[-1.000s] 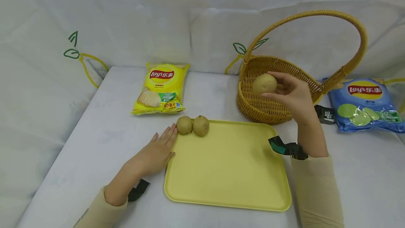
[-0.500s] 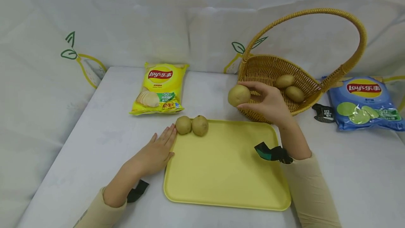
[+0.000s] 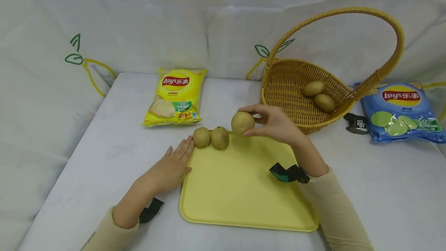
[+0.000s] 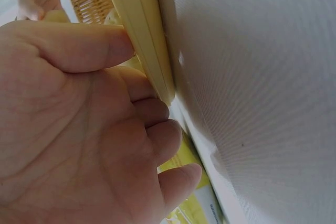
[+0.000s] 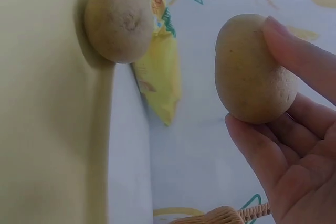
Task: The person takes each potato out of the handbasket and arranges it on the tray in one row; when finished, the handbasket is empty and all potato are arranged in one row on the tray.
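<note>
My right hand (image 3: 273, 125) pinches a potato (image 3: 242, 122) between thumb and fingers, above the far edge of the yellow tray (image 3: 249, 185). In the right wrist view that potato (image 5: 252, 69) is held clear of the tray. Two more potatoes, a left one (image 3: 201, 137) and a right one (image 3: 220, 138), sit side by side in the tray's far left corner. My left hand (image 3: 170, 169) rests against the tray's left edge with straight fingers; in the left wrist view its thumb touches the tray rim (image 4: 142, 30).
A wicker basket (image 3: 283, 84) with a tall handle stands at the back right, holding two potatoes (image 3: 318, 96). A yellow chip bag (image 3: 175, 96) lies behind the tray. A blue chip bag (image 3: 404, 113) and a small black packet (image 3: 356, 123) lie right of the basket.
My right hand has carried the potato out of the basket, leftward and toward me, to the tray's far edge. Two potatoes in the basket have come into sight. The left hand has stayed put.
</note>
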Tool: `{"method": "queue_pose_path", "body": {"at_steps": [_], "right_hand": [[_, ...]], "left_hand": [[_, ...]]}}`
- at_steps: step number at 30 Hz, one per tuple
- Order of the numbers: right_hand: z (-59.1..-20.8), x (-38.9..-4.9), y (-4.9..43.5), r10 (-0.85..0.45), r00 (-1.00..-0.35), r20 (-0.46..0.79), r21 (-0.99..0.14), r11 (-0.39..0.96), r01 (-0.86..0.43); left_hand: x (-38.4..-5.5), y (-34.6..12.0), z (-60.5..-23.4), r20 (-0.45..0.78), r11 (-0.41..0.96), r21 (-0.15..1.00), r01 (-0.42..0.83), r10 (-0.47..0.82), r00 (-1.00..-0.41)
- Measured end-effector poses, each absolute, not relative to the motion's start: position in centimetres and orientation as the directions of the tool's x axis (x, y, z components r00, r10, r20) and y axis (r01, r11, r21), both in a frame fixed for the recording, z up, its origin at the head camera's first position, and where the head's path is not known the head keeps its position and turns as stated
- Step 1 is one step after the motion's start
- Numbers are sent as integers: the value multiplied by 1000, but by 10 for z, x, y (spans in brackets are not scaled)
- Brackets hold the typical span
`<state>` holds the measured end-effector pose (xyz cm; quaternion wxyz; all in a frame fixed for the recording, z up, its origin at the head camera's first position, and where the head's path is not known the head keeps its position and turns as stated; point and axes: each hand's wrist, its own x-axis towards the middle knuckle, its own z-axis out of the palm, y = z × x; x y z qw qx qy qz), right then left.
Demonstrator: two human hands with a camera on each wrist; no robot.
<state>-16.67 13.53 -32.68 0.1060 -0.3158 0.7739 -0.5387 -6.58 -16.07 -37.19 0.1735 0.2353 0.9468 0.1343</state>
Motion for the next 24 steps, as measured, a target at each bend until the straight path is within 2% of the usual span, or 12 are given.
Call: {"method": "queue_pose_path", "body": {"at_steps": [6,14,18,24], "right_hand": [[-335,-169,131,-667,-742,61,-870,330,-367],[-347,-170,124,-756,-655,-16,-752,440,-490],[-350,-171,124,-760,-649,-29,-726,462,-509],[-350,-171,125,-737,-674,-50,-686,516,-513]], "left_hand": [[-67,-160,-371,-263,852,342,397,492,-830],[-66,-161,-372,-262,852,345,393,489,-832],[-66,-161,-372,-262,852,341,397,492,-830],[-66,-161,-372,-254,848,342,404,497,-830]]}}
